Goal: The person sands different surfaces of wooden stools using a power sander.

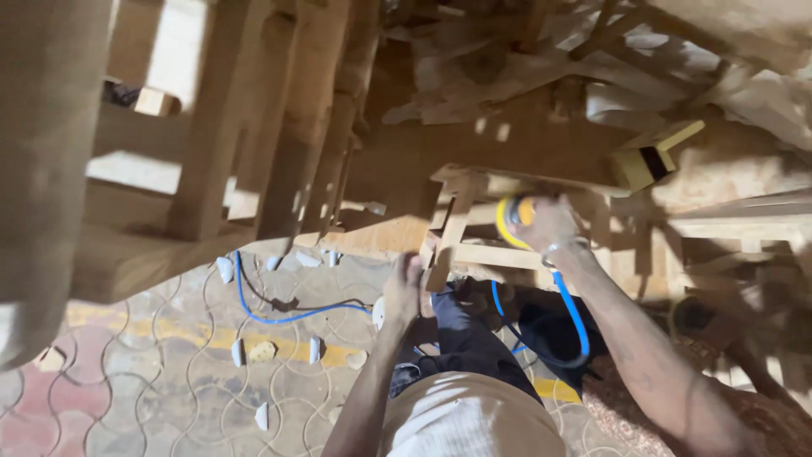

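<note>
A small unfinished wooden stool frame (474, 245) stands tilted in front of me. My left hand (403, 288) grips one of its lower legs near the floor. My right hand (548, 224) is closed on a yellow air-powered sander (511, 218), pressed against the upper part of the frame. A blue air hose (575, 317) runs from the sander down past my right forearm and across the floor.
Bare wooden furniture frames (288, 127) stand to the left and behind. A heap of wood offcuts (592, 59) fills the upper right. The floor (152, 372) is patterned paving with a yellow stripe and scattered white scraps. My dark trousers and light shirt show at the bottom.
</note>
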